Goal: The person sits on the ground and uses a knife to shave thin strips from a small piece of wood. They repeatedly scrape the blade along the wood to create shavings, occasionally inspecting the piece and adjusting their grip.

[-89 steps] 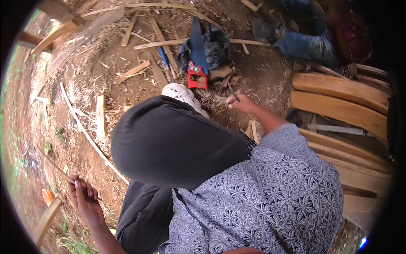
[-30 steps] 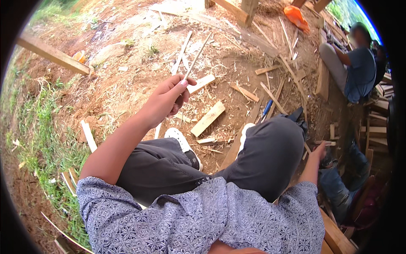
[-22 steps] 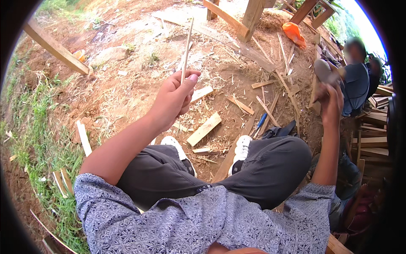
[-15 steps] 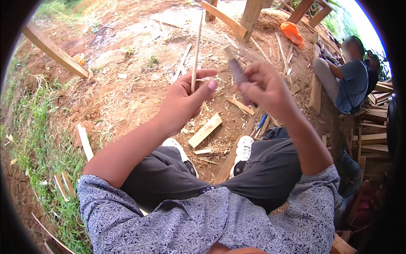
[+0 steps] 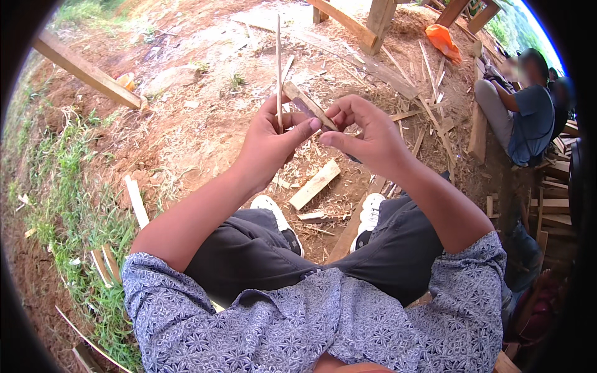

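My left hand (image 5: 261,146) is closed round a thin wooden stick (image 5: 278,59), which stands nearly upright between the fingers and thumb. My right hand (image 5: 373,137) pinches the lower right end of a short flat piece of wood (image 5: 315,109). Along that wood's left side lies a dark purplish strip (image 5: 302,105), which looks like sandpaper. The wood slants up to the left, its upper end close beside the stick. My left thumb tip reaches its lower edge; whether they touch, I cannot tell.
Between my white shoes lies a wood offcut (image 5: 315,184) among shavings. A long plank (image 5: 351,230) runs beneath. Grass (image 5: 81,205) grows at left, near a slanting timber (image 5: 87,71). A seated person (image 5: 528,118) is at right, an orange bag (image 5: 443,43) farther back.
My right hand has moved left and down with the flat piece of wood, bringing it beside the stick. The wood has turned to show its pale face. My left hand still holds the stick.
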{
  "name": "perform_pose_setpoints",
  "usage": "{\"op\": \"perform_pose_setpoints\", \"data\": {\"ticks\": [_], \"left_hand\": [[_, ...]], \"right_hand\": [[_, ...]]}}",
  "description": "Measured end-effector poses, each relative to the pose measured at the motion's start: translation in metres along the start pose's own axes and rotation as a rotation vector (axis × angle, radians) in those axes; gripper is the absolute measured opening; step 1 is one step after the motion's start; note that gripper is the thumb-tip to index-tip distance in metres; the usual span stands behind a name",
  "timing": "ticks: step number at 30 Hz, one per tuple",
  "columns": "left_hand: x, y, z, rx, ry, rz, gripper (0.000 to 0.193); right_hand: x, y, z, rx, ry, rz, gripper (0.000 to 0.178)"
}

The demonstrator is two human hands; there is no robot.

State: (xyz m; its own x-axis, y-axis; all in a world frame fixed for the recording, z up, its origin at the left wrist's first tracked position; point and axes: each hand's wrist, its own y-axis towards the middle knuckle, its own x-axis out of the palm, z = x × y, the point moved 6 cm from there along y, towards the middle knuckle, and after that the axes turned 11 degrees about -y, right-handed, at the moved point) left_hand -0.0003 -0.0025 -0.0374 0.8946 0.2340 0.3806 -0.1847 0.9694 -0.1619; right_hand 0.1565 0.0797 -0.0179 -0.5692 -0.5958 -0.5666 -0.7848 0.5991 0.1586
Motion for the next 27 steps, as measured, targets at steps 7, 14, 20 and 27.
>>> {"op": "perform_pose_setpoints", "data": {"ticks": [7,14,20,27], "left_hand": [[0.003,-0.003,0.002,-0.012,-0.099,0.004,0.029],[-0.001,-0.003,-0.002,-0.006,-0.109,-0.006,0.027],[-0.005,-0.003,0.004,0.003,-0.16,0.047,0.025],[-0.003,-0.005,0.004,-0.001,-0.159,-0.015,0.022]], "right_hand": [[-0.007,-0.004,0.006,-0.08,0.158,0.091,0.034],[-0.012,-0.007,0.004,-0.011,0.117,-0.095,0.041],[-0.02,-0.01,-0.005,0.048,0.201,-0.123,0.037],[-0.018,-0.009,-0.001,-0.013,0.041,-0.124,0.039]]}}
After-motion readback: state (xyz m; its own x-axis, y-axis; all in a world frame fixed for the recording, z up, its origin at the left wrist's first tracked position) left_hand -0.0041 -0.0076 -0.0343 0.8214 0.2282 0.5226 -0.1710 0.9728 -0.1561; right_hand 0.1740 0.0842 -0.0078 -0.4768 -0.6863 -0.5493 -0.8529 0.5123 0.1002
